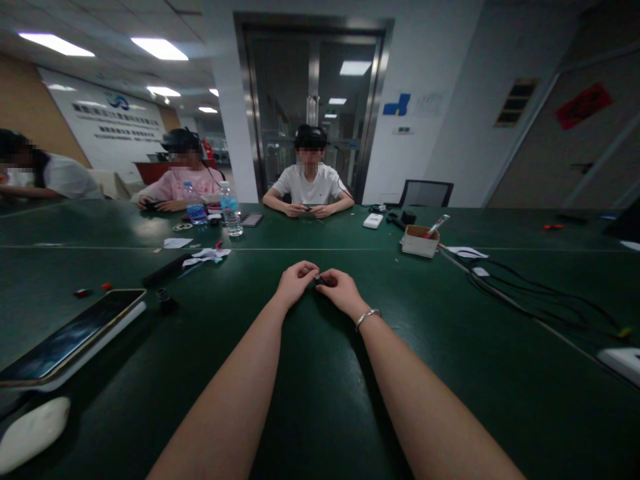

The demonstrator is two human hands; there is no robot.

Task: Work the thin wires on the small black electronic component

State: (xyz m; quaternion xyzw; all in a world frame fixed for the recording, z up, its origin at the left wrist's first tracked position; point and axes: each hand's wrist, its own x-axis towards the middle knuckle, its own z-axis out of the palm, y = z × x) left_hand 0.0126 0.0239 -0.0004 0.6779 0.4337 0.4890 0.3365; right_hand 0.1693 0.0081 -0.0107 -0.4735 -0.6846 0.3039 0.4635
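Small dark piece (319, 281) between left hand (296, 283) and right hand (343, 290)

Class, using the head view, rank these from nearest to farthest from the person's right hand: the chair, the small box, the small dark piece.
1. Small dark piece: held at the right hand, on its left side.
2. Small box: on the table, ahead and to the right.
3. Chair: beyond the table's far edge.

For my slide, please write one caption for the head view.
Left hand and right hand meet at a small dark object over a green table, a phone at left.
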